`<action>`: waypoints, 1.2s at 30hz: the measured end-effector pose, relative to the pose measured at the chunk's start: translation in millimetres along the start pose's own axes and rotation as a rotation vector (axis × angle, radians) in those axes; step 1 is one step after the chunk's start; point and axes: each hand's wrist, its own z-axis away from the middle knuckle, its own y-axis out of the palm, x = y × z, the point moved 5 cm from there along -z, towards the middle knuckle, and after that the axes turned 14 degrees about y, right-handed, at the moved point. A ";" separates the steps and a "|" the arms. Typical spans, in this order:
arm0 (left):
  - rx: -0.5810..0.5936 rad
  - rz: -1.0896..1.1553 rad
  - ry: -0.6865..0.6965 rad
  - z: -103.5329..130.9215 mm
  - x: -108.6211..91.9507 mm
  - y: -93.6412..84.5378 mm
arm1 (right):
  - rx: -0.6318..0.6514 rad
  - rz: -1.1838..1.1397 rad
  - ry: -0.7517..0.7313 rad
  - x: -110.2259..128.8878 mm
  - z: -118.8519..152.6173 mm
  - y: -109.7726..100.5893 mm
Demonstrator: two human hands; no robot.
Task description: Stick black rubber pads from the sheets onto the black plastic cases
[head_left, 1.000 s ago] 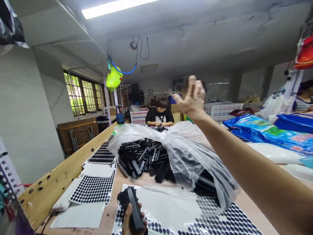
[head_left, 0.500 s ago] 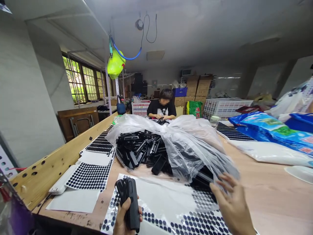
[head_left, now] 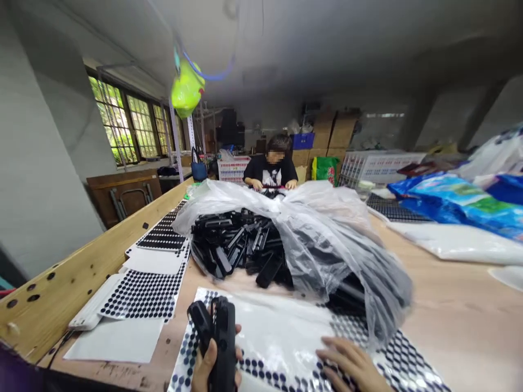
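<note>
My left hand [head_left: 208, 365] is wrapped around black elongated plastic pieces [head_left: 224, 343], at least two side by side, held upright at the lower middle. Over a sheet of round black stickers [head_left: 281, 318], my right hand [head_left: 353, 362] reaches in with its fingers stretched and apart, holding nothing that I can see. Its underside is hidden. Just beyond both hands lies a clear plastic bag [head_left: 322, 256], open on the left, with a heap of similar black pieces [head_left: 241, 245] spilling toward its mouth. More dark pieces show under the bag's right edge.
More dot-sticker sheets [head_left: 143, 294] lie along the wooden side board [head_left: 93, 261] at left. A blue printed bag [head_left: 457, 196] and a white packet [head_left: 461, 242] rest at right. Across the table sits another person [head_left: 272, 166], hands on an object. A yellow-green bag [head_left: 187, 90] hangs above.
My right hand has moved left and down, off the plastic bag's right edge and over the sticker sheet. The bag edge has dropped lower. My left hand still holds the black pieces, now spread apart more.
</note>
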 end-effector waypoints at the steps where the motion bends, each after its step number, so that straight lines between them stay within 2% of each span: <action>1: -0.011 -0.008 0.025 2.6 -3.3 4.7 | -0.011 0.011 0.039 2.4 -2.4 -8.8; 4: -0.006 -0.051 0.028 7.4 -8.8 19.9 | -0.029 0.075 0.104 5.1 -19.8 -33.0; 6: 0.002 -0.064 -0.006 7.0 -9.3 25.9 | -0.021 0.108 0.181 -3.9 -35.8 -43.8; 9: 0.031 -0.078 -0.029 4.1 -9.9 27.9 | -0.036 0.177 0.278 -16.2 -50.6 -56.7; 12: 0.087 -0.114 -0.055 3.4 -9.0 27.6 | -0.027 0.231 0.311 -6.9 -50.9 -65.3; 14: 0.109 -0.146 -0.065 4.1 -7.7 28.2 | 0.046 0.232 0.306 8.3 -46.7 -66.2; 17: 0.110 -0.167 -0.045 4.3 -6.8 30.1 | 0.228 0.191 0.283 29.8 -40.1 -61.0; 21: 0.099 -0.144 -0.052 3.2 -5.1 30.5 | 0.362 0.158 0.298 38.7 -38.7 -52.8; 25: 0.064 -0.124 -0.070 4.6 -3.6 31.2 | 0.390 0.169 0.308 33.7 -41.2 -45.0; 32: -0.008 -0.112 -0.101 7.6 -0.3 34.5 | 0.459 0.166 0.237 19.0 -47.2 -40.2; 34: -0.001 -0.114 -0.101 7.3 0.0 33.1 | 0.393 0.146 0.212 27.9 -49.6 -44.8; 36: 0.021 -0.115 -0.097 7.7 0.1 32.2 | 0.317 0.026 0.229 50.1 -49.1 -48.9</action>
